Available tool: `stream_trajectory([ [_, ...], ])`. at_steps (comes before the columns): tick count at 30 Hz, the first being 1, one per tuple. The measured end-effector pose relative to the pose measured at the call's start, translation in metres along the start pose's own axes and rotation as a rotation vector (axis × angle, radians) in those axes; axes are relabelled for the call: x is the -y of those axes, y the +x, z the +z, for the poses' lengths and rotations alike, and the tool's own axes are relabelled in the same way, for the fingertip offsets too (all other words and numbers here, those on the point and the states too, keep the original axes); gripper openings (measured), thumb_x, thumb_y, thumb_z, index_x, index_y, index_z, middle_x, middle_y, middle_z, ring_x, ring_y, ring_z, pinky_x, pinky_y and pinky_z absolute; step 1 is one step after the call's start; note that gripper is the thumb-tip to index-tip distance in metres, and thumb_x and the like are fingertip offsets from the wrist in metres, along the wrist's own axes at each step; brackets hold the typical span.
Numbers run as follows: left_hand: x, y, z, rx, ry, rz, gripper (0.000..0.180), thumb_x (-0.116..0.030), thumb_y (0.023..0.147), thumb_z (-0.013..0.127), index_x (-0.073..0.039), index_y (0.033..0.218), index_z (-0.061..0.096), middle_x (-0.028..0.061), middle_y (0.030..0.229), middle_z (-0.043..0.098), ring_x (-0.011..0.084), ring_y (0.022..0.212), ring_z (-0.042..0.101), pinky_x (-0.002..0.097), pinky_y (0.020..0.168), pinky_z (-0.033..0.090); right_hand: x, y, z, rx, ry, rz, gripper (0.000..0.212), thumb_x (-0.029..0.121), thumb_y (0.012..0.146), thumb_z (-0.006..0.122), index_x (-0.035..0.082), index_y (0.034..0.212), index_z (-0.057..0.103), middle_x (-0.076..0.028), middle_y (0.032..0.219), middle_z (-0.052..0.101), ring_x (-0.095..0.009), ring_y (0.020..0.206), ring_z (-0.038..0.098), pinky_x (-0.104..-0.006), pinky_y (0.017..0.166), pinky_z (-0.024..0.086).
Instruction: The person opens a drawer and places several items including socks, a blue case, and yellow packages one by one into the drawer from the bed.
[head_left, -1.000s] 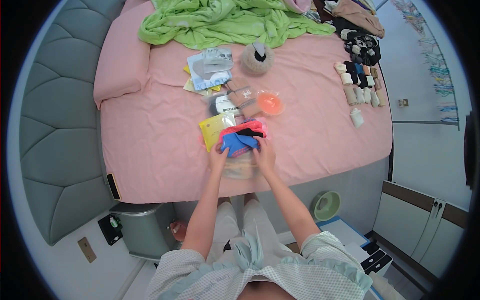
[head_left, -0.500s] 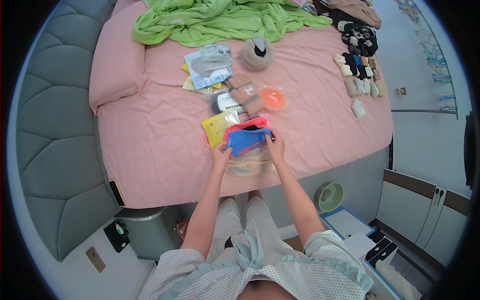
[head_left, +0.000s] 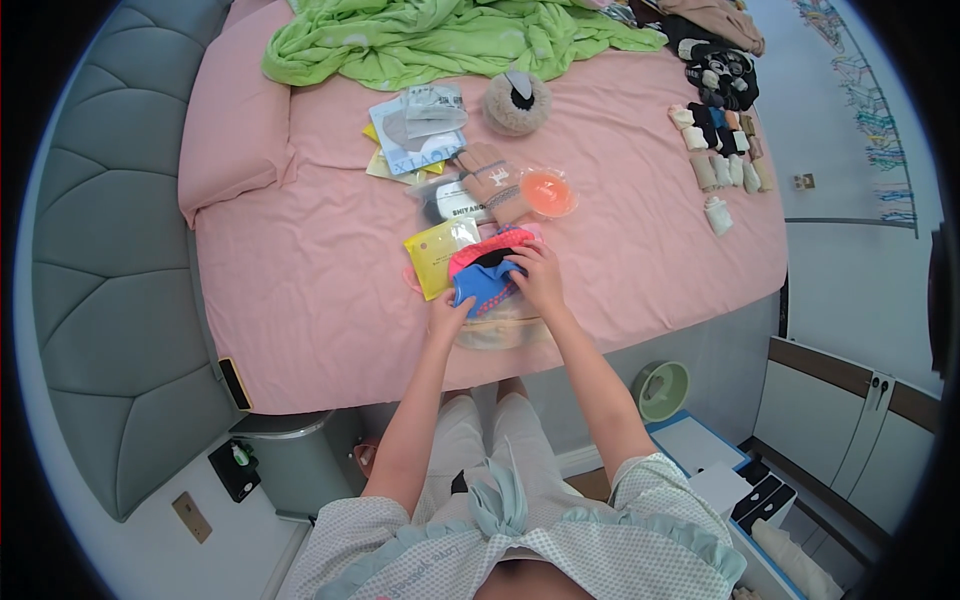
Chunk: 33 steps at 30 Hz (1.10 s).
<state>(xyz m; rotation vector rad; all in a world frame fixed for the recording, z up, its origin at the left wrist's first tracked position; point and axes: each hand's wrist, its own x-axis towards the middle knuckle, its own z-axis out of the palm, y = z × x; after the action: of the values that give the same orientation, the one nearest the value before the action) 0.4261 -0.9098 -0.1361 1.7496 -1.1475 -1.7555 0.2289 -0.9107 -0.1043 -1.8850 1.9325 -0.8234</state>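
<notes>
A small blue cloth piece with red-dotted edging [head_left: 484, 286] lies between my hands near the bed's front edge; its exact kind is unclear. At its left end the fingers of my left hand [head_left: 449, 314] pinch it. My right hand [head_left: 541, 280] grips its right part, the fingers bent over the top. Right behind it are pink-red dotted cloth [head_left: 492, 246] and a black patch of cloth. A yellow packet [head_left: 431, 262] lies to the left. Below the blue cloth, partly hidden by it, is a clear zippered pouch [head_left: 500, 335].
Farther back lie brown knit gloves [head_left: 490, 178], an orange round item in clear wrap [head_left: 548, 193], flat packets [head_left: 415, 132] and a fluffy beige roll [head_left: 516, 104]. Rolled socks [head_left: 722, 172] sit at the right edge. A green blanket [head_left: 440, 45] covers the bed's far side.
My right hand has moved slightly left and up, folding the right part of the blue cloth inward. The cloth was stretched wide before and is now bunched. My left hand has shifted slightly right.
</notes>
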Motion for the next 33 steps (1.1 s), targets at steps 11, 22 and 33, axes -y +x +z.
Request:
stream_trajectory([
  [11, -0.019, -0.004, -0.001, 0.103, -0.078, 0.276, 0.027, -0.014, 0.066, 0.062, 0.001, 0.088, 0.061, 0.0119, 0.108, 0.055, 0.0156, 0.095, 0.051, 0.0265, 0.081, 0.038, 0.047, -0.025, -0.068, 0.061, 1.088, 0.641, 0.016, 0.011, 0.075, 0.058, 0.001, 0.088, 0.061, -0.002, 0.080, 0.059, -0.008, 0.075, 0.054, -0.0210, 0.069, 0.043],
  [22, -0.067, -0.064, 0.012, 0.702, -0.531, -0.151, 0.051, -0.022, 0.069, 0.055, 0.001, 0.113, 0.047, 0.0101, 0.108, 0.053, 0.0200, 0.105, 0.047, 0.0374, 0.091, 0.034, 0.093, -0.075, -0.149, -0.256, 1.656, 1.017, 0.024, 0.022, 0.075, 0.052, 0.002, 0.089, 0.056, -0.009, 0.082, 0.058, -0.018, 0.076, 0.055, -0.0304, 0.072, 0.044],
  [33, -0.084, -0.169, 0.083, 1.064, -0.630, -0.463, 0.044, -0.014, 0.072, 0.056, -0.001, 0.113, 0.045, 0.0119, 0.111, 0.051, 0.0227, 0.103, 0.049, 0.0418, 0.089, 0.037, 0.122, -0.186, -0.209, -0.533, 1.896, 0.925, 0.032, 0.023, 0.077, 0.044, -0.001, 0.094, 0.054, -0.013, 0.092, 0.059, -0.024, 0.084, 0.056, -0.0364, 0.078, 0.046],
])
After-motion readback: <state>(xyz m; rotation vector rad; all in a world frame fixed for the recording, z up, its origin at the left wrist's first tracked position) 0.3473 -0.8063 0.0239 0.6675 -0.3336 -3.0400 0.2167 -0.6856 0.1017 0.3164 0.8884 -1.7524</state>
